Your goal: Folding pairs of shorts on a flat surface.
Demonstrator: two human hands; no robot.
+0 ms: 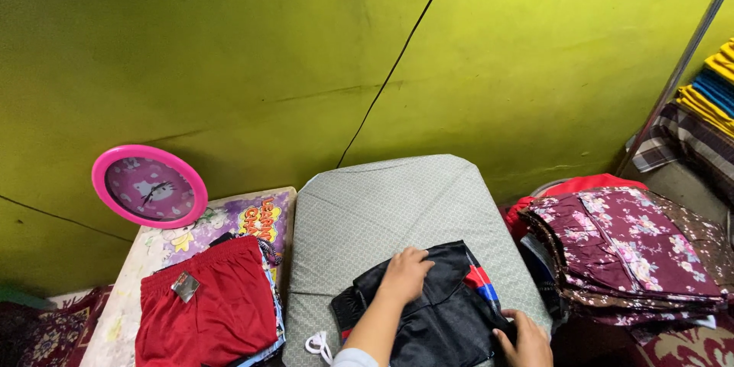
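Press left hand (405,274) flat and open on black shorts (428,306) lying on grey tabletop (375,206), keep right hand (526,342) pinching their near edge, smooth outward, avoid floral stack (634,252).

Not much labelled stuff here: you've got a small grey-silver hang tag (185,286) with a dark red patch lying on the red shorts (210,306) at your left, and behind them a purple printed board (260,218) with bold yellow-orange lettering.
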